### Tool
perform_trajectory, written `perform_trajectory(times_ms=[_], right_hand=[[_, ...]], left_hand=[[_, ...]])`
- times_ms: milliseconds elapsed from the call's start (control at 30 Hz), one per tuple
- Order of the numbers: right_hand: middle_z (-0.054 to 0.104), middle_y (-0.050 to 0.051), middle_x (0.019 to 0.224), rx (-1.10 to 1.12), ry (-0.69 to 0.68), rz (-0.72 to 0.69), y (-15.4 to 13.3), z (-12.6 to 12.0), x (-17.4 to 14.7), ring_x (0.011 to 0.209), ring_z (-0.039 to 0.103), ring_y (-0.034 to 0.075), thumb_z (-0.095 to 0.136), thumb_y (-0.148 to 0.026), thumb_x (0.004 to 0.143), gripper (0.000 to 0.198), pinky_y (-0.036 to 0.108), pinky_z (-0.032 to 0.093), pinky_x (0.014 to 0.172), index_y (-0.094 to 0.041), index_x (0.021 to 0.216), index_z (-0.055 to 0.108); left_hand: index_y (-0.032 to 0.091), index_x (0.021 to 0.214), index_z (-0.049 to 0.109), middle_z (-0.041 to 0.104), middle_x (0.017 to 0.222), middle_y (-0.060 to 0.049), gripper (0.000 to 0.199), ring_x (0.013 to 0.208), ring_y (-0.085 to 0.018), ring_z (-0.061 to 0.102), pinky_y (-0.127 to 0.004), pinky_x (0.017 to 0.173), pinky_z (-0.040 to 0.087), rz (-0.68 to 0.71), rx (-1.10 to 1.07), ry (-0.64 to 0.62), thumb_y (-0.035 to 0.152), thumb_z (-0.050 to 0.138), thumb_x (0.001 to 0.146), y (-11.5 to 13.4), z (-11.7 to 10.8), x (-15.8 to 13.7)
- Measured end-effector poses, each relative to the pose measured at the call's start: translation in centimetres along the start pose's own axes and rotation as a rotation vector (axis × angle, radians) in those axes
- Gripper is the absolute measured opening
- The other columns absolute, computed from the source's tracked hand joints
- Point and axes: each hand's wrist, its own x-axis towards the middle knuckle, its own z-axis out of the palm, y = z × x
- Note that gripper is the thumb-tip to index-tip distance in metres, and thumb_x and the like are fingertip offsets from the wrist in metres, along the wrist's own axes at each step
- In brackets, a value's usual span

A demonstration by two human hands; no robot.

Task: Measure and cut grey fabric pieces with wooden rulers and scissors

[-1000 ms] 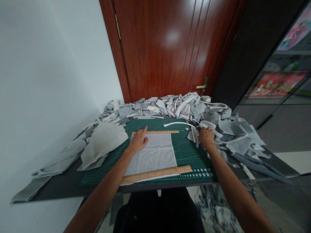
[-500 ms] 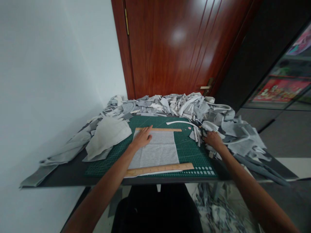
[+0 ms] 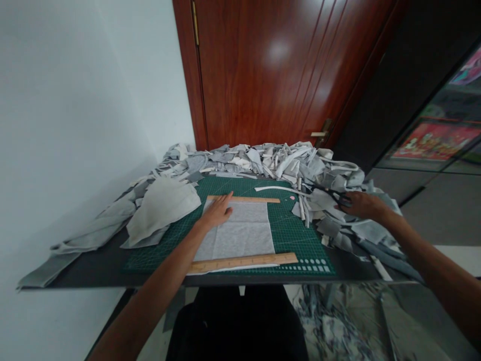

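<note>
My left hand point(image 3: 219, 210) lies with its fingers stretched out on the far left part of a light grey cloth point(image 3: 244, 230), its fingertips over a wooden ruler point(image 3: 253, 199) along the far edge. A second wooden ruler point(image 3: 244, 261) lies across the cloth's near edge. Under them is a green cutting mat point(image 3: 296, 240). Over the scraps on the right, my right hand point(image 3: 363, 204) is closed around the handles of dark scissors point(image 3: 340, 198), whose blades point left. The cloth lies flat with faint creases.
Grey and white fabric scraps point(image 3: 263, 158) are heaped along the back and right of the dark table point(image 3: 101, 275). Larger cloth pieces point(image 3: 160, 205) lie at the left. A thin white strip point(image 3: 276, 188) curves across the mat. More scraps point(image 3: 334, 321) cover the floor below right.
My right hand has moved right with the scissors, away from the mat's edge, and more of the scissors shows. My left hand stays on the cloth and ruler. The view has shifted slightly.
</note>
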Motion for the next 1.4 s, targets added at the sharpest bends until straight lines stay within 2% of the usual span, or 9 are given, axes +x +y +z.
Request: perform_trajectory(times_ms=[100,267,367,467,567,700,900,1033,1400], right_hand=[[0.073,0.023,0.114,0.044,0.027,-0.025,1.0,-1.6,-0.2,0.103,0.07,0.036,0.061,-0.052,0.093,0.045,0.043,0.05,0.087,-0.014,0.115,0.066],[0.072,0.015,0.109,0.466,0.042,-0.128,0.6,-4.4,0.9,0.098,0.068,0.03,0.068,-0.053,0.083,0.05,0.038,0.052,0.088,-0.018,0.117,0.062],[0.068,0.01,0.094,0.674,-0.21,-0.312,-0.9,-5.9,1.7,0.084,0.062,0.025,0.065,-0.071,0.081,0.056,0.034,0.052,0.076,-0.019,0.103,0.065],[0.051,0.0,0.069,0.82,-0.577,-0.389,-2.4,-6.4,2.7,0.06,0.043,0.013,0.064,-0.074,0.083,0.058,0.027,0.039,0.055,-0.017,0.094,0.066],[0.039,-0.006,0.064,0.902,-0.922,-0.353,-3.6,-5.3,4.1,0.051,0.029,0.007,0.071,-0.072,0.077,0.059,0.022,0.023,0.046,-0.016,0.093,0.065],[0.034,-0.008,0.062,0.924,-1.165,-0.271,-4.9,-2.8,6.0,0.048,0.022,0.005,0.074,-0.069,0.075,0.057,0.019,0.015,0.042,-0.015,0.092,0.064],[0.031,-0.01,0.06,0.986,-1.234,-0.183,-5.6,-0.5,7.6,0.049,0.016,0.004,0.073,-0.064,0.076,0.054,0.02,0.01,0.044,-0.013,0.092,0.067],[0.031,-0.01,0.058,1.005,-1.269,-0.152,-6.1,0.4,8.6,0.048,0.015,0.004,0.074,-0.061,0.072,0.056,0.022,0.009,0.044,-0.01,0.094,0.07],[0.03,-0.01,0.057,1.114,-1.416,-0.076,-6.7,2.5,10.3,0.046,0.01,0.001,0.074,-0.051,0.071,0.052,0.02,0.005,0.043,-0.006,0.098,0.072]], left_hand=[[0.012,0.161,0.028,0.057,0.145,-0.018,0.071,0.138,-0.029,0.051,-0.05,0.12,0.039,-0.004,-0.023,0.012,0.017,0.05,0.094,0.1,-0.5,0.2],[0.014,0.155,0.04,0.056,0.145,-0.016,0.057,0.138,-0.029,0.049,-0.052,0.119,0.04,0.067,-0.036,0.056,0.021,0.045,0.099,1.1,-3.7,-0.2],[0.018,0.144,0.054,0.062,0.137,-0.013,0.043,0.132,-0.027,0.054,-0.049,0.116,0.043,0.167,-0.054,-0.017,0.026,0.042,0.104,2.4,-6.6,-0.5],[0.022,0.134,0.062,0.066,0.131,-0.009,0.035,0.125,-0.024,0.06,-0.043,0.111,0.047,0.234,-0.083,-0.122,0.027,0.042,0.106,4.7,-8.2,-0.3],[0.021,0.131,0.062,0.066,0.131,-0.009,0.034,0.123,-0.022,0.061,-0.04,0.111,0.048,0.264,-0.074,-0.154,0.018,0.044,0.103,8.3,-6.7,0.5],[0.019,0.127,0.063,0.066,0.13,-0.01,0.03,0.126,-0.024,0.059,-0.041,0.112,0.048,0.294,-0.045,-0.157,0.016,0.049,0.101,13.1,-1.2,2.0],[0.014,0.131,0.06,0.061,0.129,-0.015,0.033,0.123,-0.029,0.055,-0.046,0.105,0.051,0.087,-0.001,-0.063,0.024,0.049,0.102,16.1,3.8,2.5],[0.013,0.14,0.055,0.057,0.136,-0.018,0.043,0.125,-0.032,0.051,-0.052,0.105,0.049,0.015,0.016,-0.029,0.025,0.049,0.1,16.1,4.5,1.8],[0.014,0.142,0.054,0.053,0.139,-0.015,0.045,0.125,-0.031,0.048,-0.049,0.106,0.048,0.008,0.019,-0.082,0.022,0.047,0.099,16.4,4.9,1.7]])
